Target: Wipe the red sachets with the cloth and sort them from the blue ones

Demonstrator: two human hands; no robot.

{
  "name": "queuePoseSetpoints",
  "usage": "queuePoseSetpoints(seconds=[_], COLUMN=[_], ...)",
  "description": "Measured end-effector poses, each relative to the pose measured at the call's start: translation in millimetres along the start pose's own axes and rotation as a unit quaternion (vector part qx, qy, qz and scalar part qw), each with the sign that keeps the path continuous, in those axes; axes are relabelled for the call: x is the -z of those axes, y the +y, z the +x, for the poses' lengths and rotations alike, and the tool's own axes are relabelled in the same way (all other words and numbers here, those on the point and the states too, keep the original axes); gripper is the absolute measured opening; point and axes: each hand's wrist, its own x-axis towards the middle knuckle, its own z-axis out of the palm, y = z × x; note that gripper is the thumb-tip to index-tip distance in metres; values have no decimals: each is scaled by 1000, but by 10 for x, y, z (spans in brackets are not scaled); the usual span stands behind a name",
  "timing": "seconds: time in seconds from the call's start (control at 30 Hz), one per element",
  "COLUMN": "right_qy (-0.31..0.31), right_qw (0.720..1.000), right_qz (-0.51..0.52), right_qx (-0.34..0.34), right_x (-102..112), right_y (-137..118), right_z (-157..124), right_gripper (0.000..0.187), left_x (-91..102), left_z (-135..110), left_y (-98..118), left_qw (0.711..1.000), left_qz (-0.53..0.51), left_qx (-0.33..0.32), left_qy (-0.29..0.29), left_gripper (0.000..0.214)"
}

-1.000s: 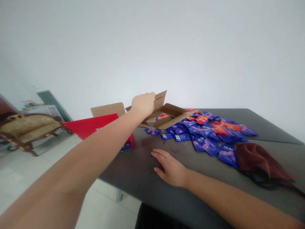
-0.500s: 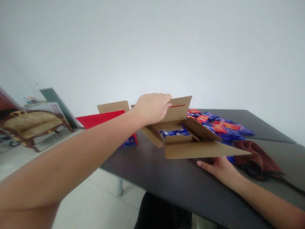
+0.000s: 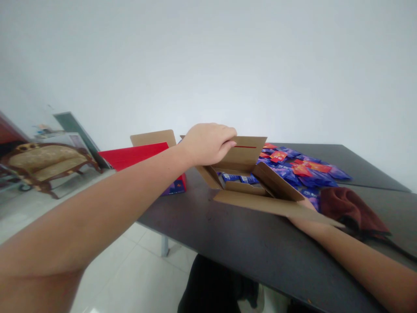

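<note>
Left hand (image 3: 208, 143) was curled over the top edge of the far flap of the cardboard box (image 3: 250, 191), fingers folded down on the flap's inner face and thumb behind it, so the hand was closed on the box at about 11 o'clock from its opening. Right hand (image 3: 304, 221) lay at about 4 o'clock from the opening, slid under the long near flap; the flap hid most of it, and I could not tell whether its fingers were spread or gripping. Only the wrist and forearm showed, running back toward 5 o'clock along the desk (image 3: 228, 239).

Between the two hands the box stood open in the middle of the dark desk, its four flaps spread outward, the far one upright with a thin red line across it. Inside it lay a few blue sachets (image 3: 237, 178).

At 2 o'clock from the box, a loose heap of blue and red sachets (image 3: 306, 169) spread over the desk, touching the box's right side. A brown cloth (image 3: 352, 208) was bunched at 3 o'clock, just beside the near flap's tip. At 9 o'clock, near the desk's left edge, stood a red box (image 3: 140, 157) with a brown flap raised. Well beyond it, on the tiled floor, was an upholstered wooden chair (image 3: 42, 163).
</note>
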Motion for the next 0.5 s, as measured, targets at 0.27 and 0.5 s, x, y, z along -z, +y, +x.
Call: queuePoseSetpoints(seconds=[0.27, 0.5], right_qy=[43, 33], right_qw=[998, 997], right_qz=[-38, 16], right_qx=[-35, -65], right_x=[35, 29], right_y=[-103, -86], right_z=[-114, -136], right_gripper=[39, 41], left_x=[-202, -598], left_z=[-157, -741], left_y=[-133, -358], left_qw=[986, 958], left_qz=[-99, -81], left_qx=[16, 140], left_qy=[130, 235], left_gripper=[51, 66])
